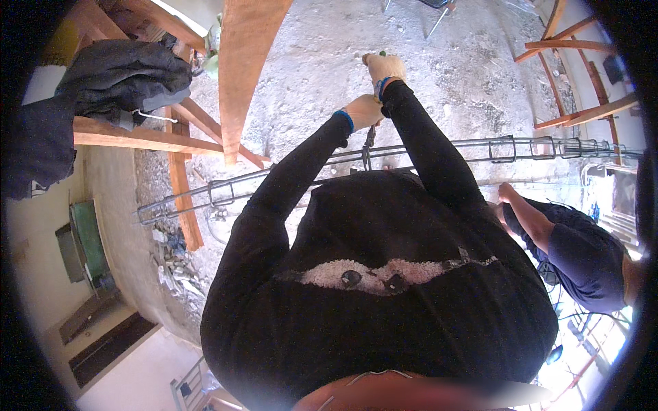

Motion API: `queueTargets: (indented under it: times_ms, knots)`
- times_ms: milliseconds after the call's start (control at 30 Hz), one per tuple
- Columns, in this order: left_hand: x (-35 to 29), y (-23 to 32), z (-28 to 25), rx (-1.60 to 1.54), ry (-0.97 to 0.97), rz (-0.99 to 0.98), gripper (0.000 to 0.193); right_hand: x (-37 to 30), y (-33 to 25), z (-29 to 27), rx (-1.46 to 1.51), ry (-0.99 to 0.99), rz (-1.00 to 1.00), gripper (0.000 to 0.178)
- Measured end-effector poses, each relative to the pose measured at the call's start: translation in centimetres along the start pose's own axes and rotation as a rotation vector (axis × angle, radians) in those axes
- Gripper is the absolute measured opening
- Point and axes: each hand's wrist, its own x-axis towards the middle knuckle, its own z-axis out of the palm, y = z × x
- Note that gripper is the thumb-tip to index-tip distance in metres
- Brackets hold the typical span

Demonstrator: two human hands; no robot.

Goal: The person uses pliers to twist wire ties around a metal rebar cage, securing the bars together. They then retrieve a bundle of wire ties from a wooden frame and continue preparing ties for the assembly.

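1. Black fabric of the person's own top filled the near, lower middle of the head view, with a pale fleecy strip across it.
2. Both black sleeves ran up from there and converged toward the top centre, the left one bent at the elbow, the right one straighter and steeper.
3. Crossing over the sleeves lay a long rebar cage, a run of steel bars with rectangular stirrups, stretching from the left side to the right edge above the concrete floor.
4. Left hand, in a light work glove with a blue cuff, was closed in a fist just above the cage; a thin dark tool hung from under it down to the bars. How the fingers sat on the tool could not be made out.
5. Right hand, gloved the same way, was farther off and higher, curled shut around something with a small green tip; what it was could not be told.
6. At the right, another person in a dark blue shirt bent near the cage.
7. At the far left stood a wooden trestle with a dark jacket draped on it, and a broad plank beside it.
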Motion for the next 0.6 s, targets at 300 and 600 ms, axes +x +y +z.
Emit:
queueTargets:
  times_ms: [300,600]
  knots:
    - [-0.5,-3.8,-0.3,-0.886,-0.286,-0.108,0.064,0.1,3.2,-1.8,0.968,-0.667,0.150,0.030]
    - [0.5,-4.3,4.8,-1.678,-0.355,-0.042,0.067,-0.9,3.7,-2.8,1.076,-0.816,-0.027,0.049]
